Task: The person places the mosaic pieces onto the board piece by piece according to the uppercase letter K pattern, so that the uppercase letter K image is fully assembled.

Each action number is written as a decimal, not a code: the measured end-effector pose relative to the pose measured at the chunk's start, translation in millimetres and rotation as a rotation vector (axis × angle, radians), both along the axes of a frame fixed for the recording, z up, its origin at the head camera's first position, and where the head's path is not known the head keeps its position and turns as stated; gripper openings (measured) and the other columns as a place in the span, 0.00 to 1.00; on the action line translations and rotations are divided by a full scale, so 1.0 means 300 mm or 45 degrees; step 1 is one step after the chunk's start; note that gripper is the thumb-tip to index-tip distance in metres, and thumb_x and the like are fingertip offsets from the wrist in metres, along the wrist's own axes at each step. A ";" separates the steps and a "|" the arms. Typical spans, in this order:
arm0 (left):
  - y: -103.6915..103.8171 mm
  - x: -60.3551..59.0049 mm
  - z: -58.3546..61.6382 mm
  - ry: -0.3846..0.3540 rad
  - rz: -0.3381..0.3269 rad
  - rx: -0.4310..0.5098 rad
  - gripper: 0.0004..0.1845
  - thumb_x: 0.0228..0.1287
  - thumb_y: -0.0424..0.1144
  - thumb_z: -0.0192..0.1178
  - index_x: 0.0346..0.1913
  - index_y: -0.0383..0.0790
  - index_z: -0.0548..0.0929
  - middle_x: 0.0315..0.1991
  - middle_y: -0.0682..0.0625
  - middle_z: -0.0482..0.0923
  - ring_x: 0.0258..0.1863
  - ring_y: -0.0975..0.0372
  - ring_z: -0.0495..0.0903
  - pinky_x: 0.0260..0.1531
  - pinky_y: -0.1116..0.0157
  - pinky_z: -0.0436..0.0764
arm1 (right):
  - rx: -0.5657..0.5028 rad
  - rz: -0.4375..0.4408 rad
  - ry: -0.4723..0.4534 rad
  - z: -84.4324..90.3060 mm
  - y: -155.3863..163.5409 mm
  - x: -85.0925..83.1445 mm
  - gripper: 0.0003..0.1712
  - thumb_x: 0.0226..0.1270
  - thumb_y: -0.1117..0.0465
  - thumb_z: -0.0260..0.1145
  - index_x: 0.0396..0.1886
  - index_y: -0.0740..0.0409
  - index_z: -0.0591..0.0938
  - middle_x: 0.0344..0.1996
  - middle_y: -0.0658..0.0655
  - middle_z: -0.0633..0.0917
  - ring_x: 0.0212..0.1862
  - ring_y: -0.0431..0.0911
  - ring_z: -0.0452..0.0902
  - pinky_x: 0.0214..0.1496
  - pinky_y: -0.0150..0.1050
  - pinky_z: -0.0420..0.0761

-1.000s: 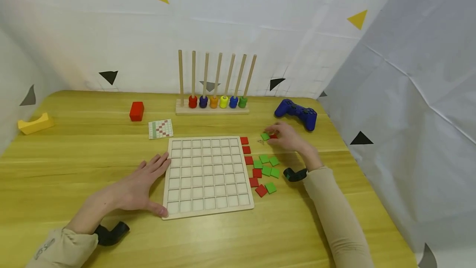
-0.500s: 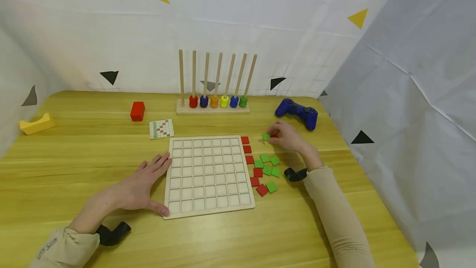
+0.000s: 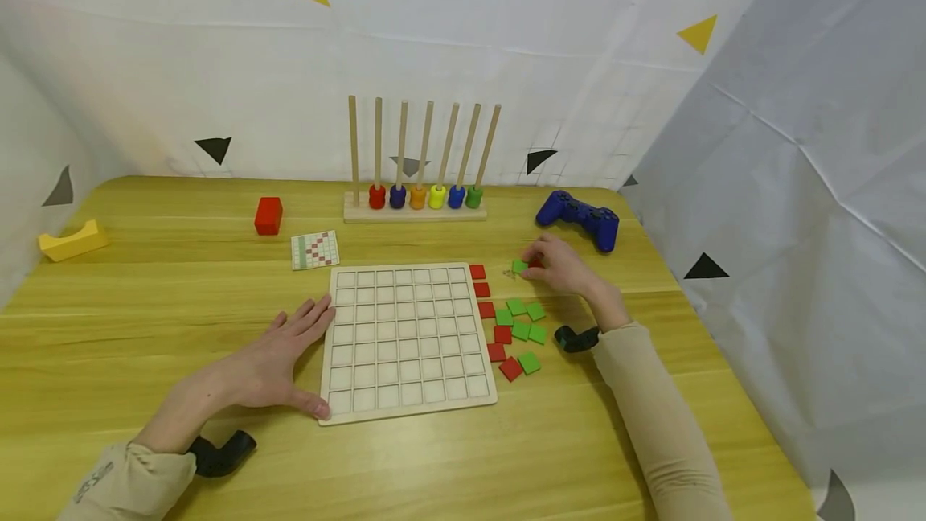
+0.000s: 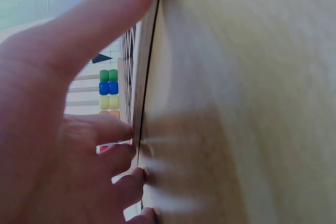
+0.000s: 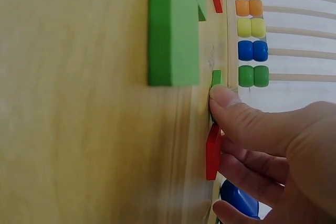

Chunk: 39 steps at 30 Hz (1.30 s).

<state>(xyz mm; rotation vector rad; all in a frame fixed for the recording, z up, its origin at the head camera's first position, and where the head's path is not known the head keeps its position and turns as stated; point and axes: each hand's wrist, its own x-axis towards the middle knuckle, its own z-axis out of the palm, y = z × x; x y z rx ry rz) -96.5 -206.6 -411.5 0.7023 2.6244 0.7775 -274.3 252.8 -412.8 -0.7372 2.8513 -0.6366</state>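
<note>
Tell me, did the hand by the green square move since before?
No. The right hand keeps touching the green square, just in front of the blue game controller, same as earlier.

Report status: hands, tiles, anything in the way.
Left hand flat, bracing grid board edge. Right hand fingertips on green tile and red tile, neither lifted. Board cells bare; path clear.

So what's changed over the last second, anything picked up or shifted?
Almost nothing. The right hand has edged slightly away from the person, fingers still on the green tile and red tile near the blue controller; neither is lifted. The left hand stays flat against the grid board, whose cells remain empty. The loose tiles beside it lie as before.
</note>
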 end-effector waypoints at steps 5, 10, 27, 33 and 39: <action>0.002 -0.001 0.000 0.006 -0.005 0.002 0.74 0.37 0.72 0.73 0.79 0.31 0.49 0.81 0.36 0.37 0.78 0.37 0.37 0.71 0.33 0.41 | -0.039 -0.013 -0.035 0.006 0.006 0.003 0.14 0.68 0.60 0.70 0.47 0.65 0.82 0.45 0.62 0.79 0.46 0.54 0.77 0.51 0.50 0.77; 0.004 0.000 0.000 0.009 -0.006 0.001 0.73 0.38 0.72 0.72 0.79 0.31 0.48 0.81 0.36 0.37 0.78 0.37 0.37 0.71 0.33 0.41 | -0.078 -0.032 -0.066 0.016 0.005 0.008 0.15 0.70 0.60 0.68 0.49 0.66 0.81 0.46 0.63 0.79 0.47 0.54 0.79 0.51 0.50 0.79; 0.013 0.004 0.008 -0.003 0.011 -0.007 0.73 0.40 0.72 0.72 0.79 0.32 0.47 0.81 0.38 0.37 0.78 0.38 0.36 0.71 0.33 0.39 | -0.069 -0.090 -0.079 0.068 -0.030 0.034 0.17 0.74 0.59 0.64 0.53 0.66 0.81 0.46 0.63 0.86 0.50 0.55 0.81 0.53 0.52 0.80; 0.012 0.006 0.003 -0.002 0.004 0.006 0.73 0.40 0.72 0.72 0.79 0.32 0.47 0.81 0.38 0.37 0.78 0.37 0.36 0.71 0.33 0.39 | -0.073 -0.009 -0.048 0.087 -0.073 0.054 0.16 0.73 0.59 0.65 0.53 0.66 0.82 0.45 0.62 0.86 0.47 0.55 0.81 0.51 0.52 0.80; 0.008 0.004 0.000 -0.001 0.003 0.019 0.73 0.40 0.71 0.72 0.80 0.33 0.47 0.81 0.38 0.37 0.78 0.37 0.36 0.70 0.32 0.39 | -0.109 0.081 -0.024 0.111 -0.134 0.058 0.16 0.73 0.59 0.65 0.52 0.66 0.82 0.45 0.62 0.86 0.49 0.54 0.81 0.54 0.52 0.80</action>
